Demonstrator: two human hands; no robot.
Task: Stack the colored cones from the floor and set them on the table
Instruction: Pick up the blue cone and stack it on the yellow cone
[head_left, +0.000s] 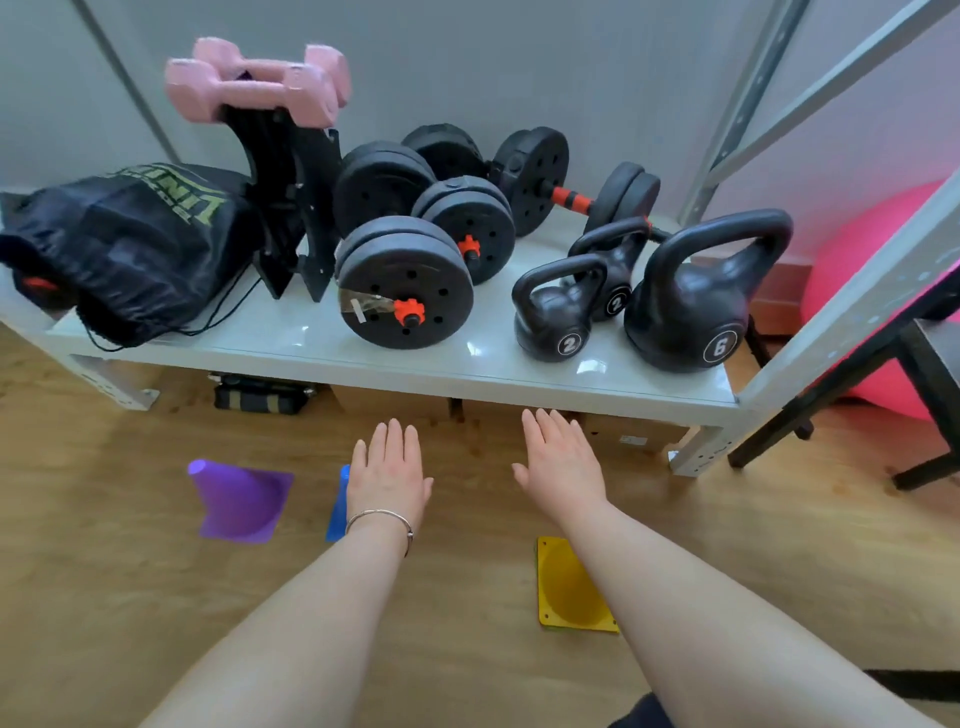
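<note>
Nearest the camera, on the wood floor (156, 597), a yellow plastic cone w/ square base (569, 592) lies partly under the right forearm. Left hand (389, 475) and right hand (561, 465) hover flat, fingers spread, holding nothing. A blue cone (338, 506) shows only as an edge behind the left hand; a purple plastic cone (241, 499) lies tipped further left. Beyond them, a low white table (291, 338) carries black kettlebells (691, 306), plate dumbbells (405, 291), pink dumbbells (260, 85), and a black bag (130, 244).
</note>
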